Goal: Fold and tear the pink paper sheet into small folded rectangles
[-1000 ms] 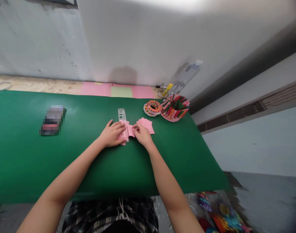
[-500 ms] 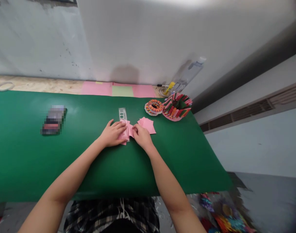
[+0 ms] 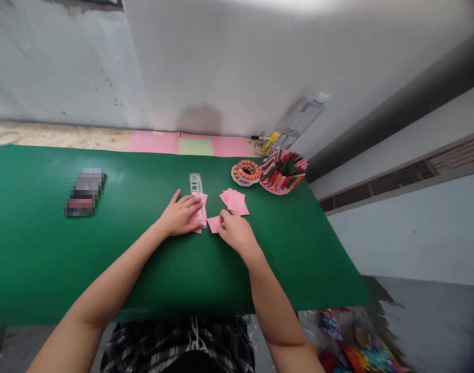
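Observation:
My left hand lies spread over a clear ruler, pressing it on pink paper on the green table. Just to the right, my right hand pinches a small pink piece of paper, which is separate from the paper under the ruler. Behind my right hand is a loose pile of pink paper pieces.
Coloured folded-paper rings and a larger paper piece stand at the back right, near a plastic bottle and yellow object. A blurred phone-like object lies left. Pink sheets line the back.
My right hand has moved right and toward me, and the pink piece in it has come away from the ruler's edge. My left hand has stayed in place.

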Demonstrator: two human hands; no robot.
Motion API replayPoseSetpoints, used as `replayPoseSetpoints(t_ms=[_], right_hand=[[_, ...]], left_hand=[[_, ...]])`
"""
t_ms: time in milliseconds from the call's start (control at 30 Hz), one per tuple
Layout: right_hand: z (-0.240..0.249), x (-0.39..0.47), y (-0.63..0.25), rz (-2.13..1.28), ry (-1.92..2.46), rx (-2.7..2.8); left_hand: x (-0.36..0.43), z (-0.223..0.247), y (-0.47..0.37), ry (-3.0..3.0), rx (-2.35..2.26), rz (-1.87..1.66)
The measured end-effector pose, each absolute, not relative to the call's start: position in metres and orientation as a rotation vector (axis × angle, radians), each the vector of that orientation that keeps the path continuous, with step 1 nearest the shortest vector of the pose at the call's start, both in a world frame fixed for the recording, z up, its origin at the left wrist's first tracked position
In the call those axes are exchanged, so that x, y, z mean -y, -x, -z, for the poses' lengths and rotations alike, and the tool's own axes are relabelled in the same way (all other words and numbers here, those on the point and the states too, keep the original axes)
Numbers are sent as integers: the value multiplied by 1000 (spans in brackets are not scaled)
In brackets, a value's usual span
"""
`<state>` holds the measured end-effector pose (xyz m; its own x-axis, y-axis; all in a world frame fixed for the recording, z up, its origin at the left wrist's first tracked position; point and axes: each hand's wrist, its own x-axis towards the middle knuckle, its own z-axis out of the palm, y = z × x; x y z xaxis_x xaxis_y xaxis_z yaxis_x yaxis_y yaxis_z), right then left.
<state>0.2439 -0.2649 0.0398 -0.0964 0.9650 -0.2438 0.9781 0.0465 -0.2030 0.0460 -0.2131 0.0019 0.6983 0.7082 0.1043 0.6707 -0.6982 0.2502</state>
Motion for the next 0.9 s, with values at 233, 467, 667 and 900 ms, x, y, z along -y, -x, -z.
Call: replayPoseSetpoints(t_ms=[233,467,667,900], right_hand=[[-45,266,-273,1022,-1901,-2506],[-21,228,-308,1036,-2721,-2555],[-2,217,-318,536,-2755,-2283],[-6,228,-294,109,-2762,-2413]], left_hand=[[214,-2,-45,-2717,-1098,-266],[215,3,-44,-2781,-1051,-285],[217,3,-48,-2892,-1018,-326],[218,1,-47,-2811,-1134,-436]])
